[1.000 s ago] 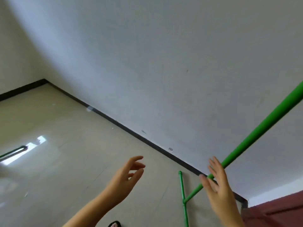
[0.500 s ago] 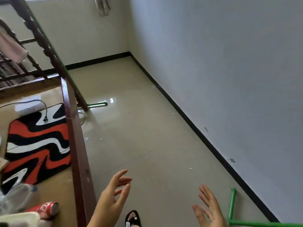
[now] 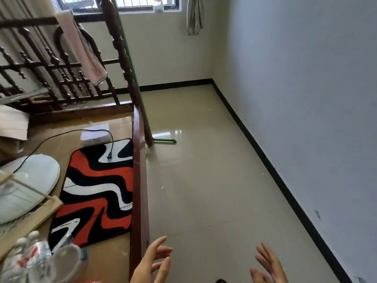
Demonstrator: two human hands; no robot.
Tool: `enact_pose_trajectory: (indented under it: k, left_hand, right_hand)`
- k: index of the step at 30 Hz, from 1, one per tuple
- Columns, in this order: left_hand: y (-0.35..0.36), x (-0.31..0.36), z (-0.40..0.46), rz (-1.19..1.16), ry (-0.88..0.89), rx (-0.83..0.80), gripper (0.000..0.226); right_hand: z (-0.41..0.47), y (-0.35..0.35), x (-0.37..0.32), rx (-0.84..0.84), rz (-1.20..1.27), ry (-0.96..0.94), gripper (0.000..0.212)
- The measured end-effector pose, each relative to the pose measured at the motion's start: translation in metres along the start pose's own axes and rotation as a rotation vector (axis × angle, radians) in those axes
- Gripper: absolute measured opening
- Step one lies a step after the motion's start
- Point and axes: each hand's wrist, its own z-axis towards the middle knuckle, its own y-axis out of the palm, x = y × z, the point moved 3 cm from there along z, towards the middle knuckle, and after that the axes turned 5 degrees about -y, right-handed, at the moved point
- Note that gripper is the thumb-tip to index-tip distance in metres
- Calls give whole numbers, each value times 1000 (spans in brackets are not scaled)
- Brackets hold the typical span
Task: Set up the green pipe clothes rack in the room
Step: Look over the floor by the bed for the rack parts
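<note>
A green pipe upright (image 3: 132,64) of the clothes rack rises behind the dark wooden bed post, and its green foot (image 3: 164,141) lies flat on the beige floor. My left hand (image 3: 153,264) is at the bottom of the view beside the bed's side rail, fingers spread, holding nothing. Empty too, my right hand (image 3: 267,266) hangs over the floor with its fingers apart. Both hands are far from the green pipe. The rack's near end is out of view.
A dark wooden bed frame (image 3: 138,193) runs along the left, with a red, black and white rug (image 3: 95,193), a cable with plug (image 3: 109,155), a white round object (image 3: 26,186) and plastic bottles (image 3: 30,254) on it. The white wall (image 3: 306,99) with black skirting borders the right.
The view has swung left, from the wall and the rack's near green pipe to the bed and the rack's far end. Both hands stay open and have left the pipe.
</note>
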Motion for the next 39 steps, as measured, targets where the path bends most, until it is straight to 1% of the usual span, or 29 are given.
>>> enact_pose_trajectory:
  k: [3, 4, 5, 6, 7, 9, 11, 12, 14, 18, 23, 31, 34, 37, 39]
  left_hand:
    - [0, 5, 36, -19, -7, 22, 70]
    - [0, 9, 49, -11, 3, 27, 69]
    - [0, 15, 62, -6, 12, 37, 65]
    - [-1, 23, 75, -4, 26, 50, 58]
    - [-1, 31, 87, -9, 40, 68, 49]
    - [1, 46, 114, -38, 52, 102, 35]
    - [4, 60, 140, -81, 45, 118, 28]
    - [5, 67, 153, -97, 44, 128, 28]
    - [9, 75, 178, -116, 27, 149, 31]
    - [11, 83, 227, -141, -6, 163, 33]
    - [1, 93, 311, -165, -60, 168, 31]
    - [-35, 94, 463, -94, -89, 159, 35]
    - [-40, 94, 503, -72, -123, 150, 33]
    - [-41, 99, 544, -58, -149, 147, 34]
    - [-38, 107, 574, -57, -157, 148, 33]
  right_hand:
    - [42, 15, -10, -56, -16, 18, 60]
    - [59, 19, -15, -71, -29, 16, 63]
    - [76, 22, -20, -84, -49, 2, 72]
    - [93, 25, -27, -96, -80, -13, 82]
    - [109, 28, -34, -113, -109, -38, 83]
    - [142, 30, -50, -145, -164, -124, 69]
    - [176, 33, -66, -178, -185, -184, 56]
    - [194, 34, -73, -205, -203, -195, 53]
    - [229, 40, -82, -265, -244, -191, 55]
    - [282, 57, -90, -316, -293, -168, 54]
    - [359, 94, -98, -315, -325, -147, 55]
    - [482, 195, -92, -302, -258, -91, 46]
    - [519, 214, -90, -299, -246, -57, 48]
    - [558, 228, -90, -310, -209, -34, 42]
    - [589, 235, -91, -325, -199, -32, 42]
